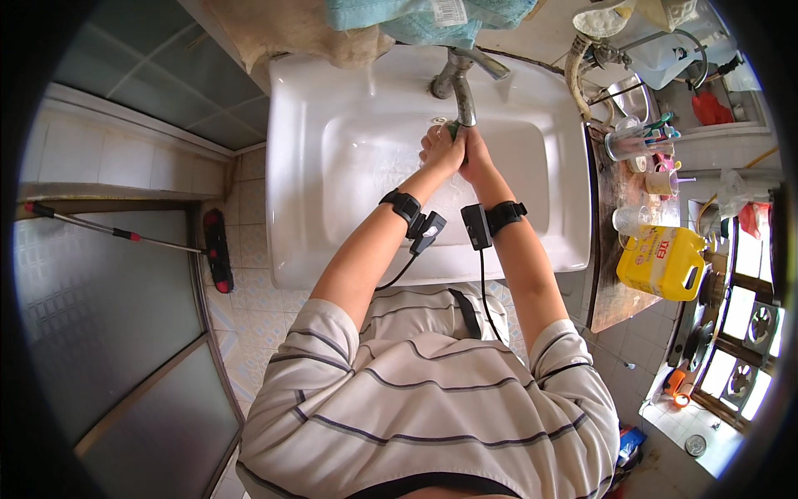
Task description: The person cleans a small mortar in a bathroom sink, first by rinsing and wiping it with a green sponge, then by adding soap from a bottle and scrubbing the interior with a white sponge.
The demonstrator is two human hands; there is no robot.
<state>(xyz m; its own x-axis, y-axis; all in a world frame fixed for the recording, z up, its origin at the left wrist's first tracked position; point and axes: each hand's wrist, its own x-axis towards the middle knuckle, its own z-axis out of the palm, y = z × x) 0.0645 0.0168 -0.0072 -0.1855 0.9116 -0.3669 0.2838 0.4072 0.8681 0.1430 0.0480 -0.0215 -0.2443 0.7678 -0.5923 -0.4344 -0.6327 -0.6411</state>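
Note:
My left hand point(441, 151) and my right hand point(476, 151) meet directly below the spout of a metal faucet point(463, 103). Between them they hold a small dark green object point(453, 129), mostly covered by the fingers and palms, so its kind is unclear. Beneath both hands is the basin of a white ceramic sink point(517, 187), wet and shiny, with water visible around the left hand. The faucet's lever points off to the right. Each wrist wears a black strap with a small cabled device.
On the right, a wooden surface point(614, 299) bears a yellow plastic jug point(661, 262), a clear cup point(631, 220) and a toothbrush holder point(626, 142). Blue towels point(411, 19) hang behind the sink. A long-handled brush point(218, 249) leans at left by a frosted-glass door point(112, 280).

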